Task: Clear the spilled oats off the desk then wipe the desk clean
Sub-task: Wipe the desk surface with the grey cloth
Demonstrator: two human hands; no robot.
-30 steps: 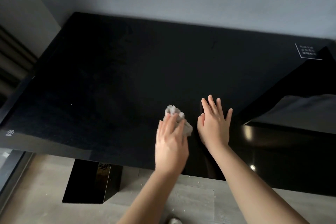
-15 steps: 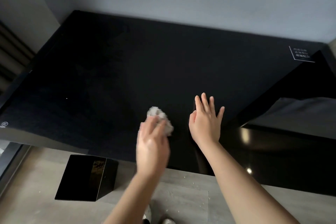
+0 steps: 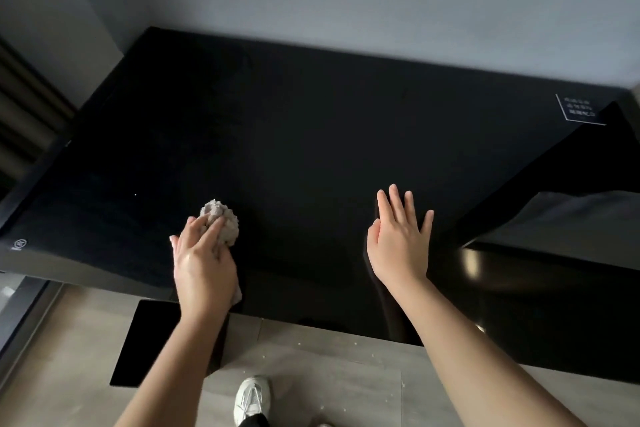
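A wide black desk (image 3: 311, 149) fills the middle of the view. My left hand (image 3: 202, 260) holds a crumpled grey cloth (image 3: 223, 218) against the desk near its front edge, fingers draped over the wad. My right hand (image 3: 398, 243) lies flat on the desk to the right, fingers spread and holding nothing. One white oat speck (image 3: 135, 194) sits on the desk left of the cloth. A few pale oat flakes (image 3: 299, 343) lie on the floor below the front edge.
A black box-shaped bin (image 3: 149, 340) stands on the grey floor under the desk's front left. My white shoe (image 3: 251, 399) is beside it. A white printed label (image 3: 578, 113) marks the far right corner. A glossy black surface (image 3: 554, 288) adjoins on the right.
My left hand has slid the cloth leftward along the front of the desk, away from my right hand. The right hand stays flat in the same spot.
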